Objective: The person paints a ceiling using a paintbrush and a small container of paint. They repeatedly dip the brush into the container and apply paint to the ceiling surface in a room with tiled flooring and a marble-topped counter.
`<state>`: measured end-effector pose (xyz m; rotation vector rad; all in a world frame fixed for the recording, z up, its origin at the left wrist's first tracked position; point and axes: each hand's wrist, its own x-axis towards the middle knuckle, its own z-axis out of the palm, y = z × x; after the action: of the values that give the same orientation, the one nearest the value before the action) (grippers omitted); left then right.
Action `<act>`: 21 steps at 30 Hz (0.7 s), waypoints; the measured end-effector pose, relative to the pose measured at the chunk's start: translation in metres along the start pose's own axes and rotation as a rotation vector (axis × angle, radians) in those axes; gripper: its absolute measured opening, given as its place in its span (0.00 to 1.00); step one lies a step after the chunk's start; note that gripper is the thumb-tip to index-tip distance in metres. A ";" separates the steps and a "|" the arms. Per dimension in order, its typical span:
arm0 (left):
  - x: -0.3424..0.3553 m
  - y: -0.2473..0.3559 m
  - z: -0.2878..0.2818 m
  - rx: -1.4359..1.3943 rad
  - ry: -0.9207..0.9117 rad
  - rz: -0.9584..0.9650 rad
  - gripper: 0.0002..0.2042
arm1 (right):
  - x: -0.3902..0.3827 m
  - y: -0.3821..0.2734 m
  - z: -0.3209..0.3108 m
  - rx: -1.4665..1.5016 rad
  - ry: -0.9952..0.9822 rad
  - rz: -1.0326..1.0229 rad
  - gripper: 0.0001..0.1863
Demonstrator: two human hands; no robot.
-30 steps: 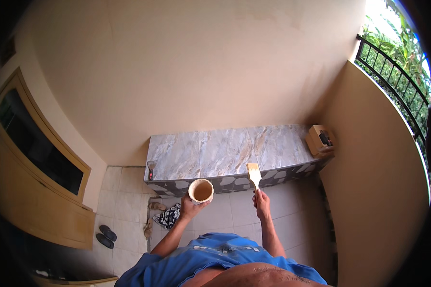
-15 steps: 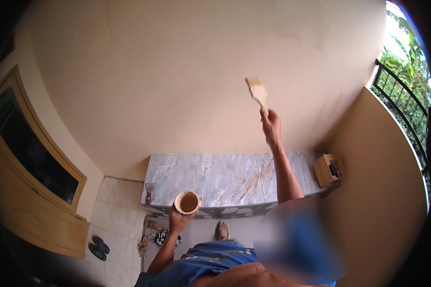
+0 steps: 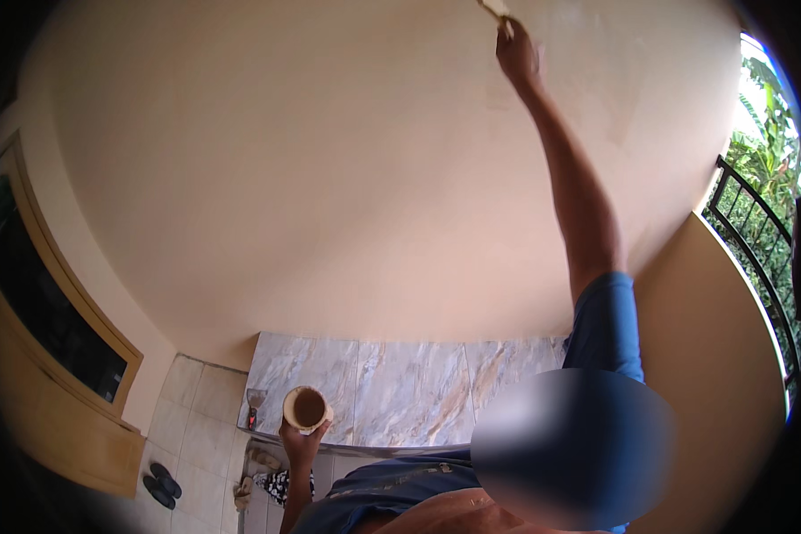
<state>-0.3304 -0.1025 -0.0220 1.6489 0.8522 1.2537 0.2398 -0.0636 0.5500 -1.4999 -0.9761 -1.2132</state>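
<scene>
My right hand [image 3: 518,55] is raised high against the beige wall [image 3: 329,178], fingers closed round the handle of a paintbrush [image 3: 493,8]. The brush's head runs out of the top of the picture, so I cannot tell whether its bristles touch the wall. Low on the left, my left hand [image 3: 303,438] grips a round cup [image 3: 292,411] with a pale, paint-smeared rim. The cup's inside looks brownish; how full it is does not show. Beyond the cup's left side, a scraper [image 3: 254,408] with a red and black handle lies on the marbled bench.
A marble-tiled bench [image 3: 409,383] runs along the wall's foot. On the left are a wooden door [image 3: 53,392] with dark glass and black slippers [image 3: 162,484] on floor tiles. Sandals and a patterned cloth [image 3: 276,485] lie below the bench. A low wall with a black railing [image 3: 756,222] bounds the right.
My right arm has stretched upward, carrying the paintbrush from mid-wall to the top edge of the picture. The view has tilted up, and the cup sits lower and further left in it.
</scene>
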 end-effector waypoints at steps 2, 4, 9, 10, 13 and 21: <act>0.026 -0.007 0.019 -0.061 -0.013 0.002 0.29 | 0.070 0.049 0.024 -0.012 0.123 -0.169 0.16; 0.040 -0.010 0.031 -0.074 -0.004 -0.003 0.29 | 0.116 0.069 0.047 0.003 0.230 -0.330 0.11; 0.055 -0.013 0.033 -0.017 0.059 -0.046 0.30 | 0.188 0.041 0.072 -0.148 0.180 -0.446 0.08; 0.062 -0.017 0.033 -0.013 0.067 -0.053 0.30 | 0.186 0.041 0.082 -0.155 0.163 -0.404 0.08; 0.085 -0.026 0.029 -0.017 0.095 -0.046 0.30 | 0.183 0.042 0.100 -0.197 0.133 -0.304 0.10; 0.133 -0.057 0.030 0.011 0.008 -0.040 0.31 | 0.065 0.064 0.119 -0.364 -0.042 -0.326 0.12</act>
<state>-0.2679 0.0315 -0.0292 1.6292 0.8943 1.2303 0.3407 0.0377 0.5942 -1.6933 -1.1003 -1.6685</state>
